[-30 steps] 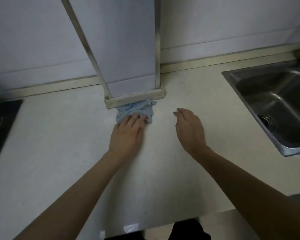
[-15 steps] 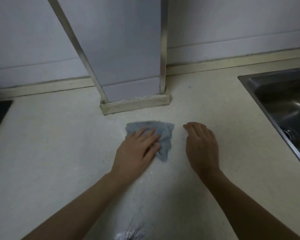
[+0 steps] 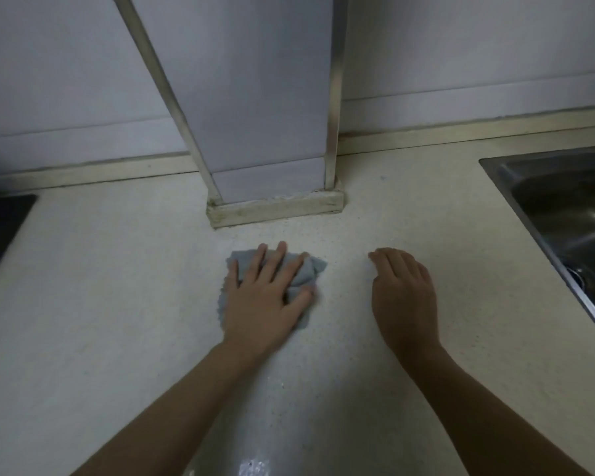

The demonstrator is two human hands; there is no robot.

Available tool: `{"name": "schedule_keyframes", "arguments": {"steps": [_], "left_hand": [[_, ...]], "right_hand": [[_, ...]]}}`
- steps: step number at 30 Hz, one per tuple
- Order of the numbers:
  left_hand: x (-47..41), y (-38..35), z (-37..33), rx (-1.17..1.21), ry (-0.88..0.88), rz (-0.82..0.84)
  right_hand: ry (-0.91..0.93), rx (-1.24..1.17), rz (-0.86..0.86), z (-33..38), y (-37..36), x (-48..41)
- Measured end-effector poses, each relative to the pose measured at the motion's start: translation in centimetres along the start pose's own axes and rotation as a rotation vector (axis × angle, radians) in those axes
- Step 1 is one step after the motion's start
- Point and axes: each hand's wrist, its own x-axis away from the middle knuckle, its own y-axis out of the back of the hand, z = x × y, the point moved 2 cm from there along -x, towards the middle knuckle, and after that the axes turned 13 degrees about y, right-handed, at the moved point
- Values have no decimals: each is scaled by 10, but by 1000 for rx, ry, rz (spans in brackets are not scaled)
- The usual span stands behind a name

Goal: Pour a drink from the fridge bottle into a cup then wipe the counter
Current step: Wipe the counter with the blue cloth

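A crumpled blue-grey cloth [image 3: 307,271] lies on the pale speckled counter [image 3: 117,304], a short way in front of the pillar base. My left hand [image 3: 267,298] presses down flat on the cloth, fingers spread over it, covering most of it. My right hand [image 3: 404,297] rests palm down on the bare counter to the right of the cloth, holding nothing. A wet sheen shows on the counter near the front edge [image 3: 255,465]. No bottle or cup is in view.
A grey boxed pillar [image 3: 255,115] with metal edge strips stands on a low plinth [image 3: 275,211] at the back middle. A steel sink [image 3: 564,214] is sunk into the counter at the right. A dark hob edge [image 3: 0,228] sits at the far left.
My left hand has dragged the cloth from against the pillar's plinth back toward me. My right hand has stayed beside it on the counter.
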Motion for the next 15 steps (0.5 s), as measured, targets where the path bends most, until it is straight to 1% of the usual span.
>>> {"name": "schedule_keyframes", "arguments": {"steps": [1, 4, 6, 8, 12, 15], "left_hand": [[9, 5, -12, -47, 19, -58], [37, -4, -25, -48, -116, -41], [48, -6, -14, -75, -165, -38], [60, -8, -2, -57, -129, -33], [69, -4, 8, -78, -38, -104], [68, 1, 13, -79, 75, -106]], "right_hand": [[-1, 1, 5, 0, 1, 0], [10, 4, 18, 0, 1, 0], [20, 27, 25, -1, 2, -1], [33, 64, 33, -1, 3, 0], [46, 113, 108, -2, 3, -2], [51, 50, 108, -1, 8, 0]]}}
